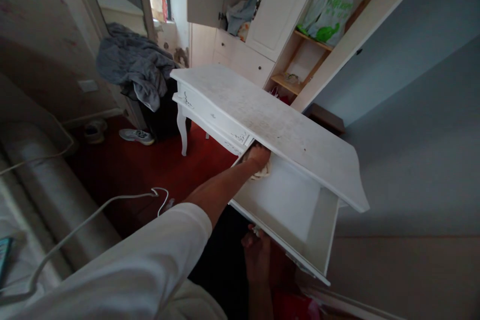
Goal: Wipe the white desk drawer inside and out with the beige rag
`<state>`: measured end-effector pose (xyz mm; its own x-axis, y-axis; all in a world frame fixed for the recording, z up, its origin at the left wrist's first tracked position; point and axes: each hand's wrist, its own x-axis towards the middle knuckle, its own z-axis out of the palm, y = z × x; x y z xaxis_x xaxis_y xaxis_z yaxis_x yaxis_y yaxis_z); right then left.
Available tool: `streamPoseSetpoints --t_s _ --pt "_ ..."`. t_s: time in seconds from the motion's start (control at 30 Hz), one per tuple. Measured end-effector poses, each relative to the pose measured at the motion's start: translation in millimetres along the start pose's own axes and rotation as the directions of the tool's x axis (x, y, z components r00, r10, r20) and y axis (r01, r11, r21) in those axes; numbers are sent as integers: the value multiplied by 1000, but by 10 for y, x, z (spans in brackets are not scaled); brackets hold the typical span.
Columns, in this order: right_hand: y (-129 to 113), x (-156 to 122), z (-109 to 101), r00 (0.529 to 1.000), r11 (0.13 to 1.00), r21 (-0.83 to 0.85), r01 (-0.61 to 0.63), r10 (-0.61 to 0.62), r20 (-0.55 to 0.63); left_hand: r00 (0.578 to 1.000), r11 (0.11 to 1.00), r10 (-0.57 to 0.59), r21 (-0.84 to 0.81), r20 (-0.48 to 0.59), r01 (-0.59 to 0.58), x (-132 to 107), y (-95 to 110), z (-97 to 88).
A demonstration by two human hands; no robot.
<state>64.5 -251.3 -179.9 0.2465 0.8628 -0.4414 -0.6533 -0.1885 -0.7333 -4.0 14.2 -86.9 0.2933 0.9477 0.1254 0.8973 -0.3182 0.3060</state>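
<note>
A white desk point(262, 110) has its near drawer point(288, 200) pulled out. My left hand point(259, 156) reaches into the drawer's back left corner. Its fingers are curled over a crumpled cream cloth point(261, 174), partly hidden beneath the hand. Below the drawer front, my right hand point(257, 250) is closed on the small drawer knob point(256, 231). The visible drawer bottom is pale and smooth.
Behind the desk stands a white wardrobe point(281, 10) with one door open and a plastic bag point(330, 15) on a shelf. Grey clothing point(135, 62) is heaped at left, near a shoe point(136, 136) on the red floor. A white cable point(112, 200) crosses at lower left.
</note>
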Motion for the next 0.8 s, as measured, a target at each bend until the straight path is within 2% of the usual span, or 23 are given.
streamPoseSetpoints --t_s 0.23,0.37,0.47,0.63,0.8 --pt "23 -3 8 1000 999 46 18 -17 -10 999 997 -19 -71 28 20 78 99 39" --pt "19 -27 45 1000 999 38 28 -28 -2 999 992 13 -129 38 -8 76 204 85" --pt "25 -37 65 999 999 33 40 -39 -24 1000 982 -15 -187 18 18 94 299 144" --pt "54 -52 71 998 998 25 64 -64 -17 983 936 -167 -325 -76 134 121 472 265" --pt "68 -54 79 998 997 47 57 -56 -29 915 812 -387 -512 -111 281 125 809 380"
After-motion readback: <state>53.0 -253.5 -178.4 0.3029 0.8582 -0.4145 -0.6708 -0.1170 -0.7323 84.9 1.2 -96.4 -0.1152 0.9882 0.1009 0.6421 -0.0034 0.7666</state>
